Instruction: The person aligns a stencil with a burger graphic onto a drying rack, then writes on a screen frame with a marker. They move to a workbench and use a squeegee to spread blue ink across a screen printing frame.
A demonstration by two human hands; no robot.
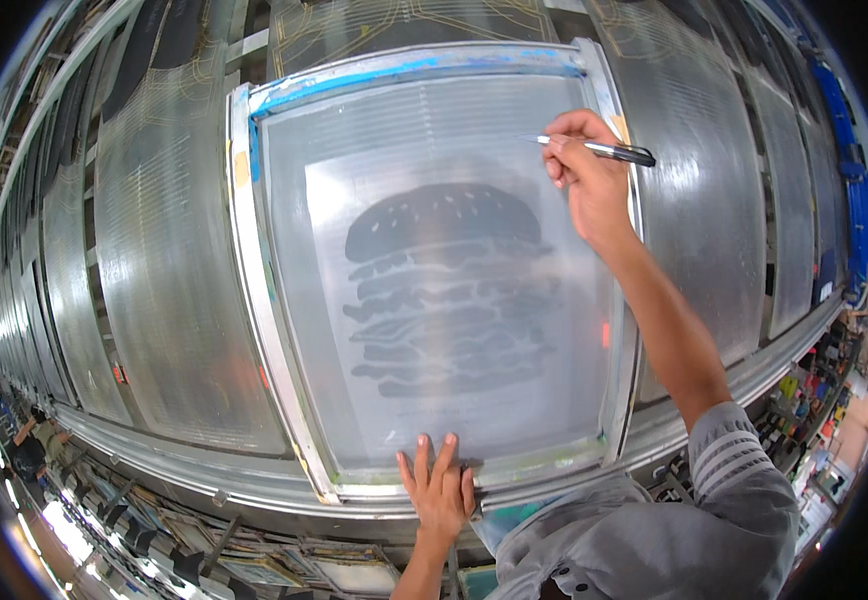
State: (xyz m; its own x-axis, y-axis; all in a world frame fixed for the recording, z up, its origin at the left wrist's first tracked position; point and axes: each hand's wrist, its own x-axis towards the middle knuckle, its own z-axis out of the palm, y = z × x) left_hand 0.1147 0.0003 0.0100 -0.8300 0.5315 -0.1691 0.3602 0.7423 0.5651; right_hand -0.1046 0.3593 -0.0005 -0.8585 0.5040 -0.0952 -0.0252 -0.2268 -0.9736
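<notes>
A screen printing frame (299,440) lies flat before me, its metal border marked with blue tape or paint along the far side. Beneath or in its pale mesh shows a dark burger picture (444,225) on a lighter sheet. My right hand (586,170) pinches a black and silver pen (614,151) above the mesh's far right part, its tip pointing left; whether the tip touches cannot be made out. My left hand (438,485) rests with fingers spread on the near edge of the frame, fingertips on the mesh just below the picture.
Long translucent table panels (169,250) run to both sides, with a metal rail (184,470) along the near edge. Below the rail, stacked frames (354,570) sit on racks. Blue equipment (862,220) stands far right. Another person (42,440) is at the far left.
</notes>
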